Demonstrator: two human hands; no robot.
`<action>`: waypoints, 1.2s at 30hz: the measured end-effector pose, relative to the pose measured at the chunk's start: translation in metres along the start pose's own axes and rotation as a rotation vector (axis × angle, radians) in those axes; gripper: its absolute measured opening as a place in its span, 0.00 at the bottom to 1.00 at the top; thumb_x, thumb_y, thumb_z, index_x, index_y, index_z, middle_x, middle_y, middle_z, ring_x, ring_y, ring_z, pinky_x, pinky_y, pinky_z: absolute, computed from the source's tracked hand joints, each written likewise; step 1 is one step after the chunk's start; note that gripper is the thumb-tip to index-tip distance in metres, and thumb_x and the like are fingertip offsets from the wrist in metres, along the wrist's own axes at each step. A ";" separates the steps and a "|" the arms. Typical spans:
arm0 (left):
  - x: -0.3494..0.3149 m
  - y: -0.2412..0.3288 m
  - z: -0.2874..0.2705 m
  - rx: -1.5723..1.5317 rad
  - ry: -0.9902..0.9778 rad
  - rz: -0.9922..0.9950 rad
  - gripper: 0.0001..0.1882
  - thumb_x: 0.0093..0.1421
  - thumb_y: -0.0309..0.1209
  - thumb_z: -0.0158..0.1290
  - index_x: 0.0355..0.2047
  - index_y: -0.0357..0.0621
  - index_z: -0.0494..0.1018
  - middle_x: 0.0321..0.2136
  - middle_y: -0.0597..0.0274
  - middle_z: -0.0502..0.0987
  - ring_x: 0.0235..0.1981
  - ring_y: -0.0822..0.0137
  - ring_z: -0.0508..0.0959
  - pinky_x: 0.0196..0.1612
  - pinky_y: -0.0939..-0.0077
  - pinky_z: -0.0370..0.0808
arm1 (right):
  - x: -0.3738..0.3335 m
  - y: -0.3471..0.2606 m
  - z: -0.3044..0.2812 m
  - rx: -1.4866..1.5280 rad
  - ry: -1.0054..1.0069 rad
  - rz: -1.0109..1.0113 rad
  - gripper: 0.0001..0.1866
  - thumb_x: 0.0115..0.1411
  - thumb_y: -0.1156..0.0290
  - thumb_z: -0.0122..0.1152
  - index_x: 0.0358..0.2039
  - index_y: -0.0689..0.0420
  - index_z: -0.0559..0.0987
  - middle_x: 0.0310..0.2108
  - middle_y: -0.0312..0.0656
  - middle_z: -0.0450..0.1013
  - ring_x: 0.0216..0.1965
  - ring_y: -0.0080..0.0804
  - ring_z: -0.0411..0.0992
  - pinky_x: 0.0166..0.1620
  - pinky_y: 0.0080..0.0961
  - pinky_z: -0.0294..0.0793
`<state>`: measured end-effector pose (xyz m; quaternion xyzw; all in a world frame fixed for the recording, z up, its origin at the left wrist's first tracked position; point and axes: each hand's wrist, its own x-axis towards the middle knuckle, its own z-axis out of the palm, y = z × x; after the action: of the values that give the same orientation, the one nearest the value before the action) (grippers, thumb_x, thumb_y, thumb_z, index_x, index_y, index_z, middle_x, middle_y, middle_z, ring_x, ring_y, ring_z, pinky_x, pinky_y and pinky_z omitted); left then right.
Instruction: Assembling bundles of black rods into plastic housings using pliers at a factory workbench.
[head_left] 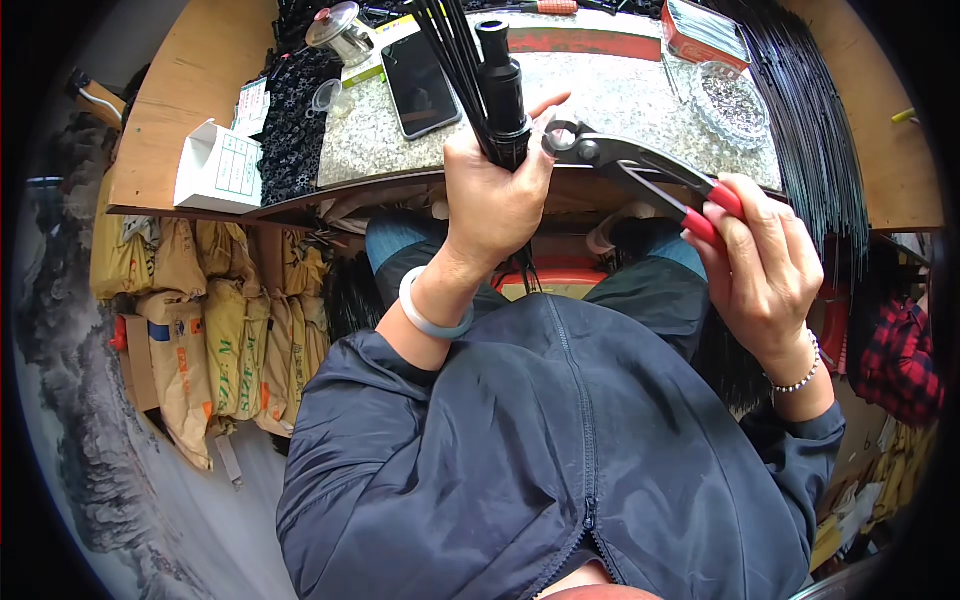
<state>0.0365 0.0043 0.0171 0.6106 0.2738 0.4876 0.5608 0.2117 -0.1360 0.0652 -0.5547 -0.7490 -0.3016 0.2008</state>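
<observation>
Head: left fingers (552,102) curl round black rods (466,82), right fingers (767,213) grip pliers (589,152).

Soft, bright light washed the speckled tabletop (358,150) in the upper centre and left a faint sheen on the dark jacket (480,410) below. Straight edges bowed near the rim, where black filled the corners.

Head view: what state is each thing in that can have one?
Left hand: gripping black cylindrical part and rods.
Right hand: gripping pincers.
Pincers: handles apart; jaw closure unclear.
Phone: face up, screen dark.
White box: looks open.
Jacket zipper: fastened nearly to its top.
Glass dish: filled with small pieces.
Metal pot: lid appears on.
</observation>
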 end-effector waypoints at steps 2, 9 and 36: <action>0.000 0.003 -0.003 0.009 -0.011 -0.001 0.09 0.57 0.20 0.50 0.37 0.34 0.76 0.13 0.75 0.66 0.15 0.87 0.60 0.17 0.87 0.55 | 0.000 -0.003 -0.007 0.360 -0.229 0.140 0.12 0.46 0.69 0.65 0.28 0.60 0.73 0.29 0.43 0.71 0.26 0.34 0.71 0.27 0.26 0.70; -0.006 0.009 -0.001 -0.071 -0.056 0.022 0.06 0.57 0.21 0.52 0.25 0.30 0.75 0.29 0.56 0.79 0.17 0.86 0.65 0.18 0.87 0.60 | -0.013 -0.006 0.006 1.888 -0.914 0.850 0.16 0.54 0.76 0.62 0.23 0.57 0.61 0.20 0.32 0.64 0.20 0.20 0.70 0.24 0.17 0.70; -0.005 -0.001 -0.001 0.113 0.001 0.060 0.13 0.56 0.19 0.49 0.42 0.27 0.72 0.16 0.71 0.70 0.12 0.87 0.61 0.13 0.90 0.55 | 0.002 -0.013 -0.007 0.269 -0.196 0.186 0.14 0.42 0.67 0.68 0.27 0.58 0.75 0.34 0.46 0.67 0.32 0.40 0.68 0.32 0.31 0.70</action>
<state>0.0336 0.0004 0.0142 0.6490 0.2825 0.4882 0.5106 0.1981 -0.1417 0.0687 -0.6163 -0.7441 -0.1235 0.2264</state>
